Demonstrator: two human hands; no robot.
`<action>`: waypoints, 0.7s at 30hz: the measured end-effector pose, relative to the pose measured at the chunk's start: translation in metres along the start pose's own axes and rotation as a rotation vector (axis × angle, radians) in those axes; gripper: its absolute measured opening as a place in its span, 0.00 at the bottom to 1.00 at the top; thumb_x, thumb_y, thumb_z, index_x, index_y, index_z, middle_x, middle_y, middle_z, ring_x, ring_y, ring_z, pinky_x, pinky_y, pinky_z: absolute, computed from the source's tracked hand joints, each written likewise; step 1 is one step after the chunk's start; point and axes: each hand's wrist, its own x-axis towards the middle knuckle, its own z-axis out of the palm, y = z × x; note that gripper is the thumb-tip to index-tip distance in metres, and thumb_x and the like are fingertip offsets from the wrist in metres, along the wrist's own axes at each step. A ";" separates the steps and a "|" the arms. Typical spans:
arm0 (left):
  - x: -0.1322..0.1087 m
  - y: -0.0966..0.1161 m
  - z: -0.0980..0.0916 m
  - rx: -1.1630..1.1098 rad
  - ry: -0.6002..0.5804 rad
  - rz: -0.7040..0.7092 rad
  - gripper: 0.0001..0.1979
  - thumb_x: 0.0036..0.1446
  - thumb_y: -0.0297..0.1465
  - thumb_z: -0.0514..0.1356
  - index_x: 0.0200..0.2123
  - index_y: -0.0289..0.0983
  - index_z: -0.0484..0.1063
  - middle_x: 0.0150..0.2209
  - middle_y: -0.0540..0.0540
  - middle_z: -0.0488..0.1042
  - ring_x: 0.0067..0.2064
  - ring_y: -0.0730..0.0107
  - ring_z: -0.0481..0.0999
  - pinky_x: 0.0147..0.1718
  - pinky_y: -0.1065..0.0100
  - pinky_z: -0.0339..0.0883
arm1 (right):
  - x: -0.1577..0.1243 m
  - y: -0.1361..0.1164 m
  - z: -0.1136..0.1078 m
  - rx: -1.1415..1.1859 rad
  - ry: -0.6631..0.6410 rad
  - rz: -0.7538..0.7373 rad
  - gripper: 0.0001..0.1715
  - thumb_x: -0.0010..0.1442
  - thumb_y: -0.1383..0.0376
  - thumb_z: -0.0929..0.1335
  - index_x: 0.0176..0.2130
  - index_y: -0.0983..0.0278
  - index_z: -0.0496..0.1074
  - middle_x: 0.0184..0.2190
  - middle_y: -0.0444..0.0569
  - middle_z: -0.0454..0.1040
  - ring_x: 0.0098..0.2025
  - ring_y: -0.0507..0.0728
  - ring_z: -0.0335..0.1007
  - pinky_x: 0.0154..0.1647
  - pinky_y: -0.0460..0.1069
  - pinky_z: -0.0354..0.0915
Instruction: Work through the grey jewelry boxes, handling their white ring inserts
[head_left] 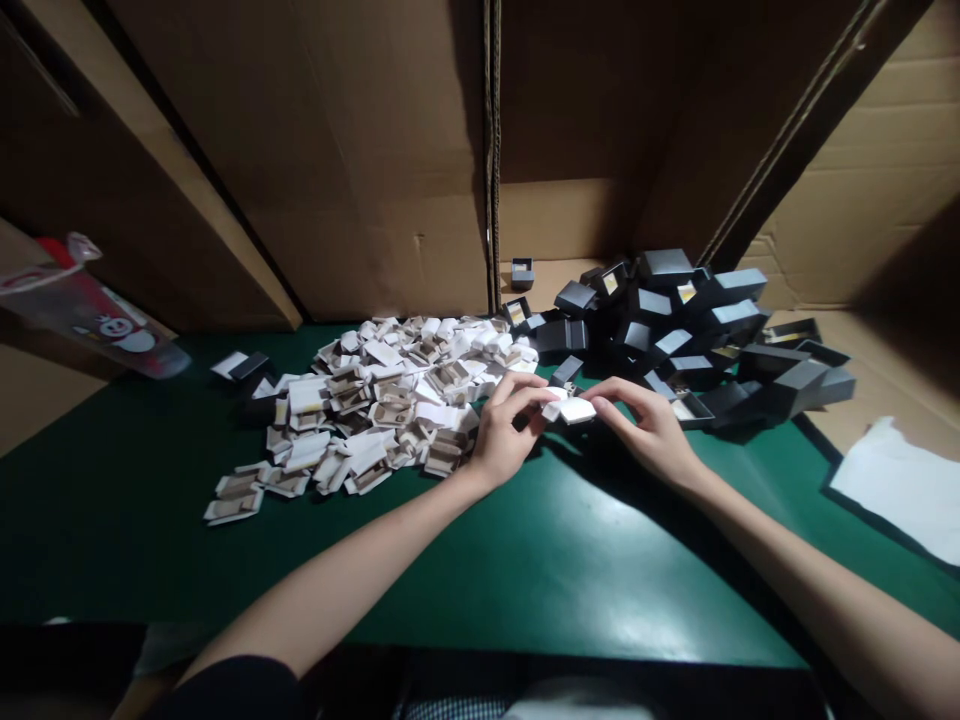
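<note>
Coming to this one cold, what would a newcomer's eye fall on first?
First, the big heap of small folded white-and-grey card pieces left of centre on the shiny green tabletop. Next, the jumbled pile of black rectangular boxes to its right. Near the middle, the bare left hand and right hand hold a small white folded piece.

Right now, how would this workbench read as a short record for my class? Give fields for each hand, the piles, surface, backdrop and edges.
Left hand: holds small white piece
Right hand: fingertips on the same piece's right side
Left pile: white folded card pieces, brownish insides showing on many
Right pile: black boxes, some open
Surface: green table
Backdrop: cardboard panels
Far left: tilted cup
Far right: white sheet
</note>
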 end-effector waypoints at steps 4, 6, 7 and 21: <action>0.000 0.004 -0.001 0.043 0.011 0.122 0.06 0.56 0.24 0.60 0.36 0.39 0.74 0.42 0.45 0.68 0.46 0.68 0.72 0.45 0.65 0.69 | -0.001 -0.001 0.000 0.086 -0.087 -0.002 0.15 0.64 0.55 0.63 0.40 0.62 0.73 0.38 0.48 0.75 0.40 0.56 0.71 0.42 0.50 0.66; -0.001 0.006 -0.001 0.052 0.013 0.138 0.07 0.56 0.22 0.60 0.36 0.39 0.74 0.43 0.45 0.68 0.46 0.68 0.72 0.43 0.66 0.70 | -0.002 -0.002 0.001 0.163 -0.108 0.027 0.15 0.63 0.55 0.65 0.42 0.62 0.72 0.38 0.48 0.74 0.40 0.56 0.71 0.42 0.50 0.67; -0.001 0.006 -0.001 0.055 0.012 0.133 0.08 0.56 0.21 0.59 0.36 0.39 0.75 0.43 0.45 0.67 0.46 0.68 0.72 0.42 0.66 0.70 | -0.002 -0.002 0.002 0.200 -0.115 0.043 0.15 0.61 0.55 0.66 0.42 0.62 0.72 0.38 0.48 0.74 0.39 0.56 0.72 0.41 0.50 0.68; 0.024 0.001 -0.039 0.670 -0.091 0.103 0.16 0.49 0.16 0.52 0.38 0.36 0.71 0.39 0.43 0.71 0.45 0.56 0.68 0.43 0.54 0.65 | -0.003 -0.010 -0.002 0.170 -0.216 -0.023 0.13 0.55 0.57 0.72 0.38 0.63 0.72 0.34 0.48 0.75 0.34 0.54 0.70 0.37 0.50 0.69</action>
